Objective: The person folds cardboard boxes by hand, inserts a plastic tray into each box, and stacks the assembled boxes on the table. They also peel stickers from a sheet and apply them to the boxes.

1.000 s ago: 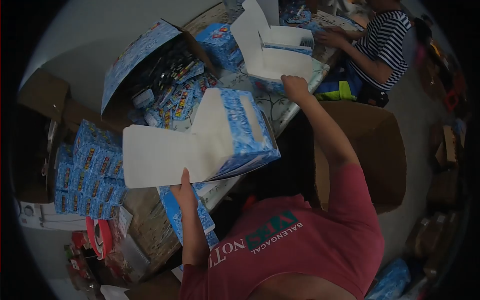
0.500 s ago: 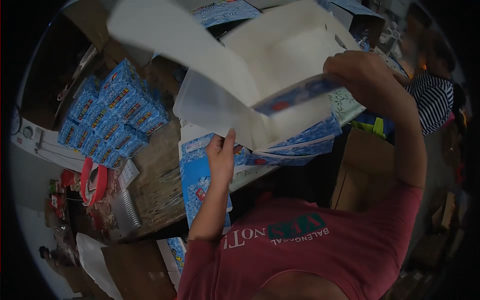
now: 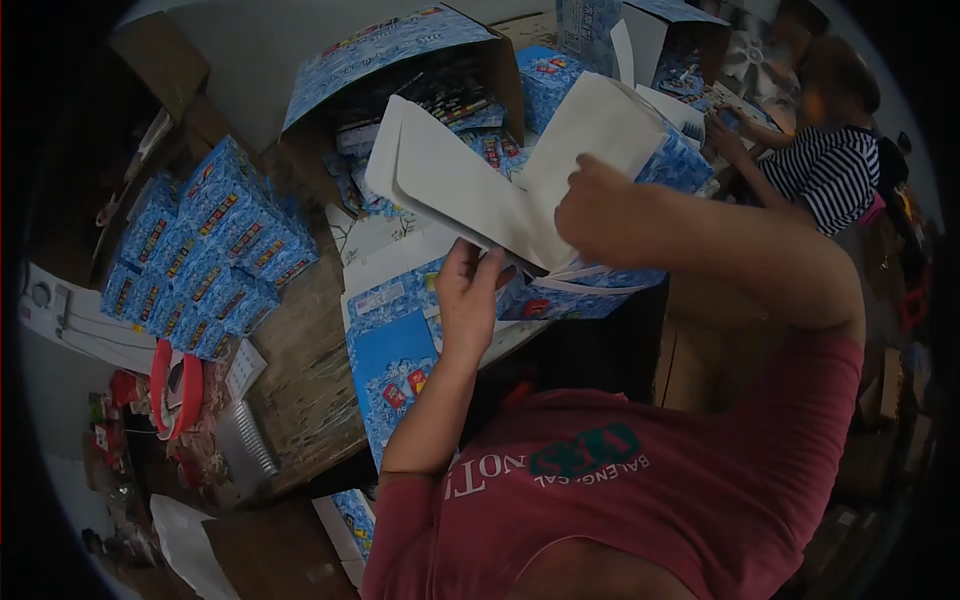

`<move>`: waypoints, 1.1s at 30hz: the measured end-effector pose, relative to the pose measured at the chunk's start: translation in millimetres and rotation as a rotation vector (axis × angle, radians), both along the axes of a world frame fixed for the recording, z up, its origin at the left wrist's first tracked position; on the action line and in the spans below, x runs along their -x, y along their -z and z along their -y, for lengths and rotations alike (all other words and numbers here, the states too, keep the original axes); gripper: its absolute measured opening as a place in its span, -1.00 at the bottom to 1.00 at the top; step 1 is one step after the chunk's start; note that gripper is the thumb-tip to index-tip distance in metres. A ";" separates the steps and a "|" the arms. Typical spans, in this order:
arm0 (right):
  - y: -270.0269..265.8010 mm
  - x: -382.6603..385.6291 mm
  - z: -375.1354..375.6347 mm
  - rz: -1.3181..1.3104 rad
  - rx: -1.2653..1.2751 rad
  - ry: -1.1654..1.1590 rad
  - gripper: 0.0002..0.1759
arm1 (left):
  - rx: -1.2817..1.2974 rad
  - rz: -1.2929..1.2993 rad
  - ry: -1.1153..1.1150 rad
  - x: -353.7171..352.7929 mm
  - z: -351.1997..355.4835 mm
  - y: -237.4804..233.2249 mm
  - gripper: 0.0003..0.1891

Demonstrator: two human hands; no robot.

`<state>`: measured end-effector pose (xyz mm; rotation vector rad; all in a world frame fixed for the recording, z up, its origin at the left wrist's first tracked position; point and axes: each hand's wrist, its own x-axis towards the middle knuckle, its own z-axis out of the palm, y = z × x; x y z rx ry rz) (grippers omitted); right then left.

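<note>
Box [image 3: 678, 160] | left hand [image 3: 467, 298] upright, gripping flap [image 3: 450, 175] | right hand [image 3: 598, 212], finger extended

Tabletop [image 3: 310, 375] worn wood, rough; open box [image 3: 455, 170] showing smooth matt card inside; red band [image 3: 159, 395] looks like smooth plastic; shirt [image 3: 640, 530] matt cloth.

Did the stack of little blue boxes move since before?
No. The stack of little blue boxes still stands in the same spot, between the red loop and the big open carton; only the view has shifted.
</note>
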<state>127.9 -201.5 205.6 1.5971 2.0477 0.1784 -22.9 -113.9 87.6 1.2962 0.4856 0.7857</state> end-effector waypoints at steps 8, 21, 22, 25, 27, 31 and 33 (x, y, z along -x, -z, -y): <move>90.5 7.3 4.3 -0.359 -0.337 0.187 -0.72 | -0.283 -0.182 0.207 -3.3 -6.5 28.6 -0.50; 121.7 -151.5 -57.6 0.195 -0.104 0.367 -0.86 | -0.549 -0.404 0.189 -20.4 -4.8 114.2 -0.52; 143.2 -177.5 -67.7 0.240 -0.063 0.414 -0.84 | -0.550 -0.405 0.172 -11.4 -3.8 117.4 -0.52; 176.1 -223.2 -93.2 0.265 -0.059 0.530 -0.78 | -0.602 -0.422 0.120 21.6 -8.4 127.6 -0.54; 179.0 -216.2 -109.0 0.271 -0.042 0.574 -0.74 | -0.671 -0.589 0.011 56.2 -13.1 135.2 -0.54; 197.0 -208.1 -144.8 0.259 0.051 0.670 -0.78 | -0.888 -1.031 -0.246 128.0 -21.7 162.6 -0.48; 180.5 -168.4 -147.3 0.253 -0.126 0.509 -0.84 | -0.860 -1.294 -0.473 155.8 -22.3 170.6 -0.36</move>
